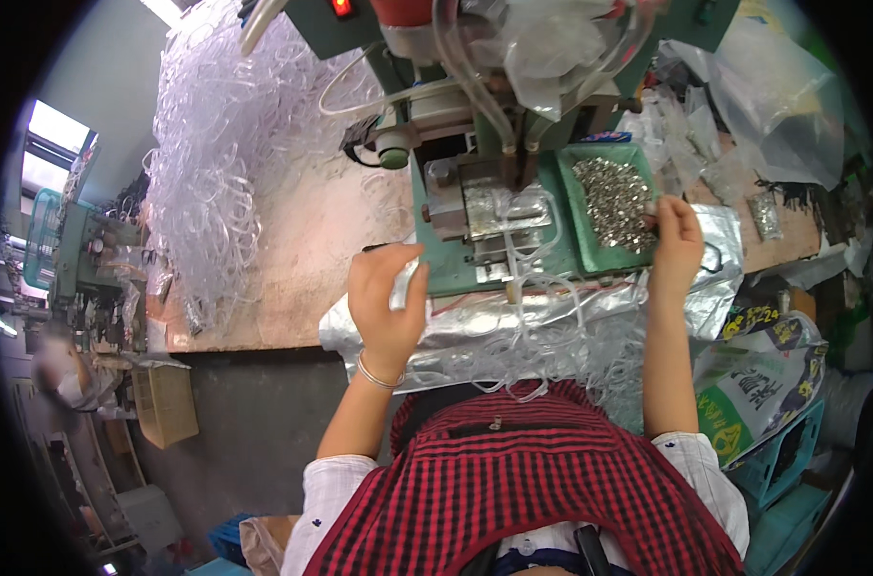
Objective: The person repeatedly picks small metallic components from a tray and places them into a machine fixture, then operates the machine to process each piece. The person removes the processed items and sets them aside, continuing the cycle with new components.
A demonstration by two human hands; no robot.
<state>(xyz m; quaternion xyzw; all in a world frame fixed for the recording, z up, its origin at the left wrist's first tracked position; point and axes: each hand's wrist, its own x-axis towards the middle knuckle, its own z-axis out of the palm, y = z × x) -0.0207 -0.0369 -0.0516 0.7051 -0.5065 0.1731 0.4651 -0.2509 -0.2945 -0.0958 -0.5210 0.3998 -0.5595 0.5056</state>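
My left hand [387, 293] is beside the left front corner of the green press machine [446, 274]. Its thumb and fingers are apart, and nothing shows between them. At the right rim of a green tray [579, 226], the fingertips of my right hand [677, 245] are pinched together; what they hold, if anything, is too small to make out. Many small shiny metal pieces [614, 202] fill the tray. A clear plastic loop [555, 223] lies on the metal block [489, 206] under the press head. More clear loops [523, 350] hang over the silver sheet [446, 331] along the front edge.
A tall heap of clear plastic loops [216, 163] covers the left part of the wooden table [292, 250]. Clear plastic bags [773, 115] lie beyond the tray at the right. A printed sack [763, 374] and blue crates [792, 451] stand low on the right. Another person [67, 374] is far left.
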